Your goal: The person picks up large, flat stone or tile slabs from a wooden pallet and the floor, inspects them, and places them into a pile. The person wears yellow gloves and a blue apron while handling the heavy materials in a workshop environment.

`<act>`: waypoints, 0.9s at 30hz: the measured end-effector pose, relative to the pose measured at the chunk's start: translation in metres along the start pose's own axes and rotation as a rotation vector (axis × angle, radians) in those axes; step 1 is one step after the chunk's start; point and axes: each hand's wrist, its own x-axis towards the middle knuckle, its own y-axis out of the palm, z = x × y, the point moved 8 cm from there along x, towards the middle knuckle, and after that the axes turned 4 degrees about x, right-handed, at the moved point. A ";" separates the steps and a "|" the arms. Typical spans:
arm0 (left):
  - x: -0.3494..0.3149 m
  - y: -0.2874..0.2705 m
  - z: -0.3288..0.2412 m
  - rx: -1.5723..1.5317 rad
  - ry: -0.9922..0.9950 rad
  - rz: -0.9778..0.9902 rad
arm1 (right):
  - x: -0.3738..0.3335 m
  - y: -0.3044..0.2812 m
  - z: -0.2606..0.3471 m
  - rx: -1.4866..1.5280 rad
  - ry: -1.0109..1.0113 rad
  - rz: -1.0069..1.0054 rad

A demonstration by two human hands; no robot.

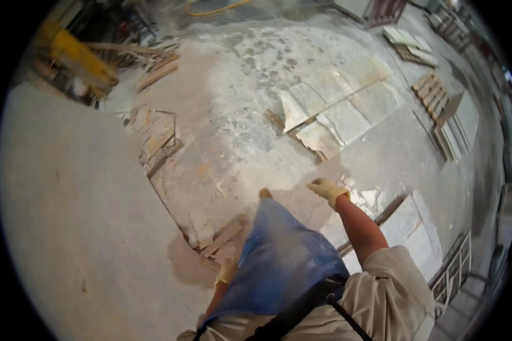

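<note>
My right hand (326, 191), in a pale yellow work glove, reaches forward over the floor with nothing visible in it. Its fingers are loosely stretched out and slightly blurred. Beneath and beside it lie broken white stone pieces (370, 197). My left hand (226, 273), gloved alike, hangs low beside my blue apron (290, 250), which hides part of it. Its fingers do not show clearly. Close to that hand are wood offcuts (223, 237) on the floor. One shoe tip (265, 194) shows past the apron's lower end.
A large pale flat surface (79, 199) fills the left side. Pale stone slabs (341, 113) lie ahead, and another slab (418, 227) is at my right. Farther right stand a wooden pallet (431, 95) and leaning slabs (458, 133). A yellow beam (82, 57) rises at the far left.
</note>
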 end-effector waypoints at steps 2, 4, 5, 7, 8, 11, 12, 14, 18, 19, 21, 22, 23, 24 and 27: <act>0.028 -0.026 -0.099 0.110 -0.007 -0.029 | -0.018 -0.006 -0.022 0.000 0.215 0.040; 0.070 -0.045 -0.201 0.202 0.021 -0.039 | -0.038 -0.011 -0.053 0.055 0.389 0.020; 0.093 -0.056 -0.248 0.241 0.042 -0.049 | -0.046 -0.011 -0.067 0.091 0.463 0.011; 0.131 -0.071 -0.342 0.294 0.073 -0.071 | -0.066 -0.014 -0.076 0.182 0.571 0.002; 0.148 -0.071 -0.394 0.309 0.103 -0.070 | -0.071 -0.017 -0.086 0.165 0.632 -0.016; 0.191 -0.043 -0.544 0.293 0.205 0.002 | -0.067 -0.011 -0.092 0.314 0.797 -0.056; 0.202 -0.035 -0.584 0.286 0.243 0.028 | -0.056 -0.008 -0.091 0.361 0.847 -0.046; 0.218 -0.006 -0.655 0.304 0.278 0.075 | -0.022 -0.004 -0.085 0.452 0.879 -0.062; 0.283 0.045 -0.719 0.363 0.272 0.144 | 0.097 0.006 -0.103 0.512 0.760 -0.107; 0.306 0.066 -0.729 0.514 0.223 0.167 | 0.132 -0.007 -0.102 0.512 0.749 -0.104; 0.337 0.081 -0.745 0.838 0.092 0.192 | 0.185 -0.040 -0.060 0.625 0.705 -0.150; 0.339 0.088 -0.768 0.906 0.071 0.188 | 0.197 -0.073 -0.018 0.728 0.671 -0.215; 0.342 0.111 -0.797 0.959 0.065 0.192 | 0.217 -0.080 -0.009 0.793 0.647 -0.268; 0.347 0.125 -0.819 0.999 0.059 0.187 | 0.234 -0.098 0.007 0.818 0.623 -0.288; 0.419 0.146 -0.879 1.031 0.213 0.237 | 0.270 -0.152 0.049 0.919 0.551 -0.357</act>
